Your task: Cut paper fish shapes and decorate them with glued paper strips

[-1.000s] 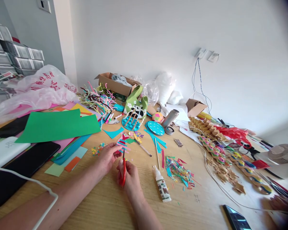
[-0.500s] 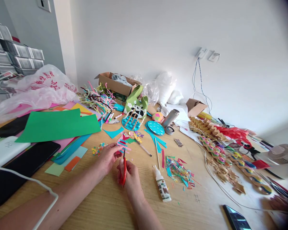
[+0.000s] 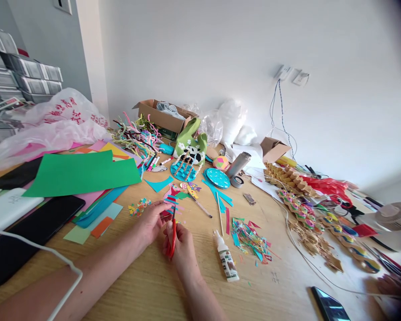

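My right hand (image 3: 181, 249) is closed round red-handled scissors (image 3: 173, 238), their blades pointing away from me. Just left of the blades, my left hand (image 3: 153, 218) pinches a small striped piece of paper (image 3: 170, 201) in pink and blue. The blades reach up beside this paper; I cannot tell whether they touch it. Beyond the hands lie small paper cutouts (image 3: 194, 191) and a pen (image 3: 200, 208). Tiny colourful paper bits (image 3: 139, 207) are scattered left of my left hand. A white glue bottle (image 3: 226, 258) lies to the right of my right hand.
Green paper sheets (image 3: 80, 174) cover other coloured sheets on the left. A pile of paper scraps (image 3: 250, 236), a wooden stick (image 3: 219, 214) and a phone (image 3: 329, 303) lie to the right. A steel flask (image 3: 239, 164) stands behind. Another person's hand shows at the right edge.
Hardly anything differs. The view has shifted slightly, and both hands keep their places with the scissors and the striped paper.
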{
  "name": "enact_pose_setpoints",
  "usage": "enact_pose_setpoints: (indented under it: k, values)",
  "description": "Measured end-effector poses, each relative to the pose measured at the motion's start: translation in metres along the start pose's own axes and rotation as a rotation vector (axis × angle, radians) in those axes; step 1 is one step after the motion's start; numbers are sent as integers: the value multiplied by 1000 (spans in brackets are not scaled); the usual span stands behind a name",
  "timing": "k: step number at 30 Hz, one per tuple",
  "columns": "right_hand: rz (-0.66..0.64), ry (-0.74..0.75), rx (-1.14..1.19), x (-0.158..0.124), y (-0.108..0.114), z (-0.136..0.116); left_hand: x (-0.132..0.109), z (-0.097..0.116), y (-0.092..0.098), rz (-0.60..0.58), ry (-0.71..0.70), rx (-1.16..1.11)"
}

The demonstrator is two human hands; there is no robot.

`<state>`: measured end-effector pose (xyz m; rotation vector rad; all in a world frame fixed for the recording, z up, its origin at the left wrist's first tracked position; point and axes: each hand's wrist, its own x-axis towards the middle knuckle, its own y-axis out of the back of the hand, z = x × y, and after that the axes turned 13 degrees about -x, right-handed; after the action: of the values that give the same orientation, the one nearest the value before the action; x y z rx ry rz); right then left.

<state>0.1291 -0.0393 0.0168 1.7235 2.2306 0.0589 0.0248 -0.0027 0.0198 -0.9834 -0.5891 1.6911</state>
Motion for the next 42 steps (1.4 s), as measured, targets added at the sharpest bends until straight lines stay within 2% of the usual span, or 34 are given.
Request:
enact_pose_setpoints:
  k: [13, 22, 26, 30, 38, 42]
  values:
    - [-7, 23, 14, -4, -2, -5, -2, 1, -2, 24, 24, -17]
    - [1, 23, -42, -4, -1, 1, -1, 5, -3, 39, 21, -62]
    - [88, 110, -205, 0, 3, 5, 4, 12, -2, 47, -5, -83]
    - [87, 172, -426, -3, 8, 1, 9, 19, 0, 66, -19, -105]
    - [13, 327, -1237, -30, 10, -12, 15, 25, 4, 65, -24, -120]
    - [-40, 372, -1295, -36, 10, -16, 18, 29, 8, 57, -34, -110]
